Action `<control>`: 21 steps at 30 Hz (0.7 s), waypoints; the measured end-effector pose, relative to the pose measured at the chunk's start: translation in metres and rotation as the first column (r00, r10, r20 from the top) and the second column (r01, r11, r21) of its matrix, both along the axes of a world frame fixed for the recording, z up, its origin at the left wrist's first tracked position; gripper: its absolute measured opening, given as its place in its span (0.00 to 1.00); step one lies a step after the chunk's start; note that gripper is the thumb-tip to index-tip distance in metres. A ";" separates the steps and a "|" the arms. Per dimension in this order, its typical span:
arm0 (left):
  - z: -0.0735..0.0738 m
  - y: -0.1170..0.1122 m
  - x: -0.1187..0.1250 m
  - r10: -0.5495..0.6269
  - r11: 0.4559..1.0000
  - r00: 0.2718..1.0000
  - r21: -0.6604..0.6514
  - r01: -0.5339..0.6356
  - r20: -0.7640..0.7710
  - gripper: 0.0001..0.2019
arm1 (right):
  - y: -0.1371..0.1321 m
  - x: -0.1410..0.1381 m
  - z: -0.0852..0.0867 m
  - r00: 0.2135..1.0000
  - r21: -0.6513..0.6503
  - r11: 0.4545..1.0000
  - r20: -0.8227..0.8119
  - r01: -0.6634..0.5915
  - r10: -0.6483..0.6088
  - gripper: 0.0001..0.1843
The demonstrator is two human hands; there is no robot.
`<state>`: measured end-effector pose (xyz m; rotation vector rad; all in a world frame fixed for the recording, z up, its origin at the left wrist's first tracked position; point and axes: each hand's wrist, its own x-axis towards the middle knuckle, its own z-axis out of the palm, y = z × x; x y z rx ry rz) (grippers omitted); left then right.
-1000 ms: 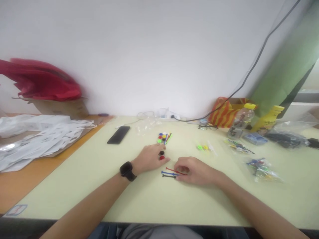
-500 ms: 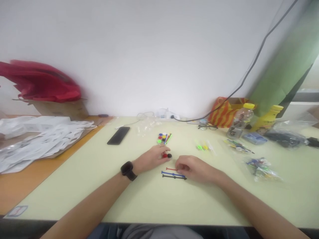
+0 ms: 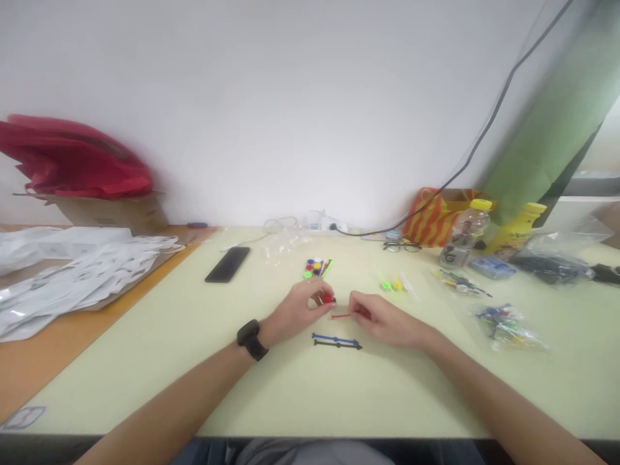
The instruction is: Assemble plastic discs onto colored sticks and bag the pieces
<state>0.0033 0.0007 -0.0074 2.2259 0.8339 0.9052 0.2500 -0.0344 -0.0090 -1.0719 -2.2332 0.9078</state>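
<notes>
Between the thumb and fingers of my left hand (image 3: 304, 302) is a small round red cap (image 3: 328, 298). A black round piece (image 3: 334, 300) shows just beside it, partly hidden. My right hand (image 3: 380, 316) pinches a thin red plastic arrow (image 3: 340, 316), whose tail end sticks out to the left. Below the hands, a blue plastic arrow (image 3: 335, 339) and a black plastic arrow (image 3: 338, 345) lie side by side on the table (image 3: 271, 394). Beyond my left hand sit several coloured round caps (image 3: 317, 265) with a few thin arrows (image 3: 327, 267).
A phone (image 3: 227, 265) lies at the left. Green and yellow pieces (image 3: 392, 285) lie on the right, before bags of coloured parts (image 3: 506, 326). A bottle (image 3: 465, 234), glasses (image 3: 402, 247) and a striped bag (image 3: 426, 216) stand further back. White bags (image 3: 87, 278) are stacked far left.
My left hand has picked up the red cap from the table. My right hand has lifted the red arrow away from the blue and black ones, moving it up and right.
</notes>
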 end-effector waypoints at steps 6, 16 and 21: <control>-0.009 -0.017 0.022 -0.154 0.965 0.974 -0.188 0.185 0.166 0.10 | 0.006 0.007 0.006 0.994 0.014 0.997 -0.075 0.079 -0.077 0.08; -0.016 -0.010 0.019 -0.011 0.999 0.998 -0.052 0.007 -0.068 0.05 | -0.003 -0.001 0.002 0.993 -0.181 0.978 0.043 -0.104 0.113 0.06; -0.021 -0.003 0.011 0.184 0.982 0.972 0.071 -0.175 -0.150 0.04 | -0.004 0.001 0.009 0.982 -0.216 0.967 0.100 -0.135 0.159 0.07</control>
